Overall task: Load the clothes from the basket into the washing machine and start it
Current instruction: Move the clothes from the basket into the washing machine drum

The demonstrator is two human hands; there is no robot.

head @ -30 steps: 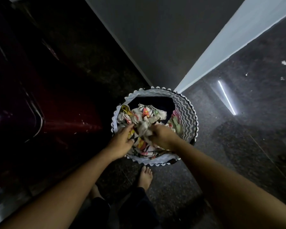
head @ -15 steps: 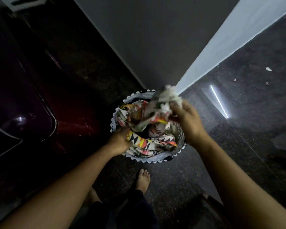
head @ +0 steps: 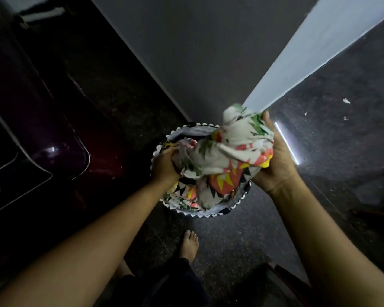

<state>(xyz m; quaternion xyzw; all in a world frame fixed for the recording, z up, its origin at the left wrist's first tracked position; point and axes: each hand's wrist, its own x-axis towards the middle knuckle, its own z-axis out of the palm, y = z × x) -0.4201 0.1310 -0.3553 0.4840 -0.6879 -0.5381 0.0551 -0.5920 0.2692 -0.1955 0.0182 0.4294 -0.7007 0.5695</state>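
Dark speckled floor point(head: 231, 244) carries the zigzag-trimmed basket point(head: 193, 132). My left grip point(head: 164, 165) clutches the patterned clothes point(head: 231, 151) at its rim. My right grip point(head: 275, 167) curls round them higher up.

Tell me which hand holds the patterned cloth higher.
The right hand: it cups the bundle of patterned cloth above the basket rim, while the left hand grips it low, at the basket's mouth.

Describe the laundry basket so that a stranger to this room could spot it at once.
Find the dark red washing machine on the left, then look right across the dark floor to the foot of the wall corner. The basket stands there, round and heaped with patterned clothes. Only it has a white zigzag-trimmed rim.
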